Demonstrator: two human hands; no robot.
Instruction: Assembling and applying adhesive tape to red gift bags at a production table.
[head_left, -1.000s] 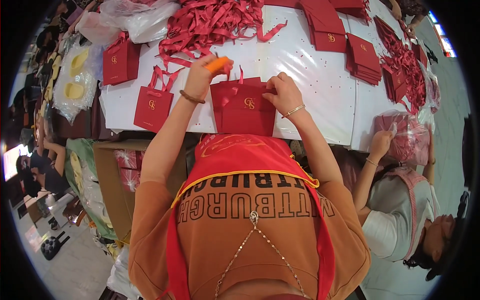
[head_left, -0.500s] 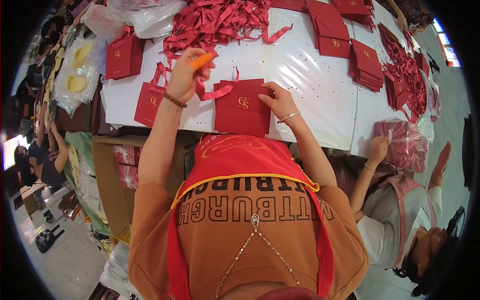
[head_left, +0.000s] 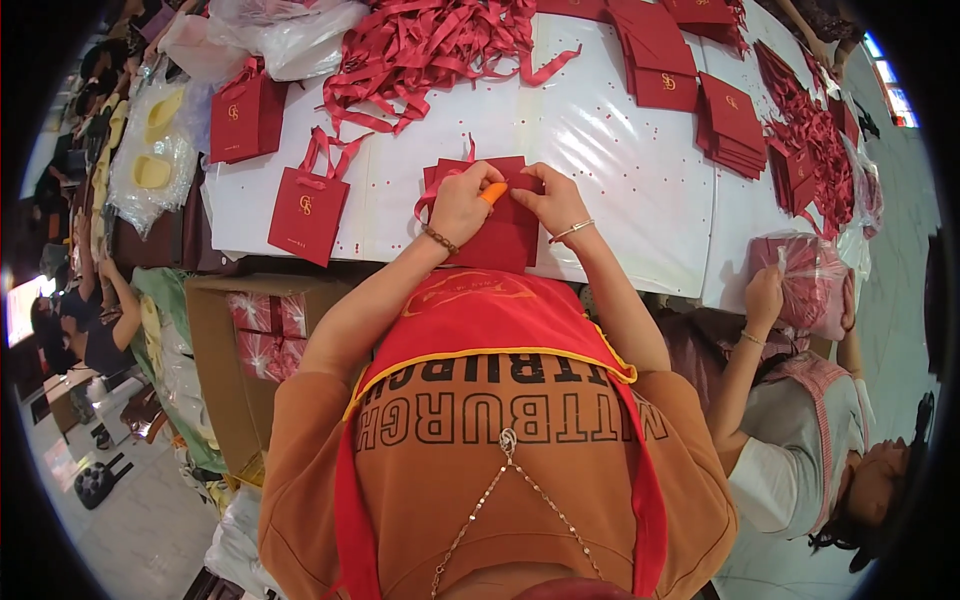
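A flat red paper gift bag (head_left: 505, 245) with a gold emblem lies at the table's near edge. My right hand (head_left: 553, 203) pinches its upper right part between thumb and fingers. Over its upper left part is my left hand (head_left: 465, 205), fingers closed, with a narrow orange piece at the index finger; whether this is a finger cover or a held tool I cannot make out. A red ribbon (head_left: 424, 206) loops out beside the left hand, its end hidden under the fingers. Another ribbon strand (head_left: 470, 148) sticks up behind the bag's top edge.
Left of the bag stand two red bags, one with ribbon handles (head_left: 308, 215), one farther back (head_left: 247, 118). A ribbon heap (head_left: 430, 50) lies at the far side, bag stacks (head_left: 732, 128) at the right. A cardboard box (head_left: 225, 375) stands below left; a co-worker (head_left: 800, 440) holds a wrapped pack (head_left: 800, 285).
My left hand has come down and right with the ribbon onto the bag, meeting my right hand. The right hand stays at the bag's upper right. The co-worker's second hand now touches the wrapped pack.
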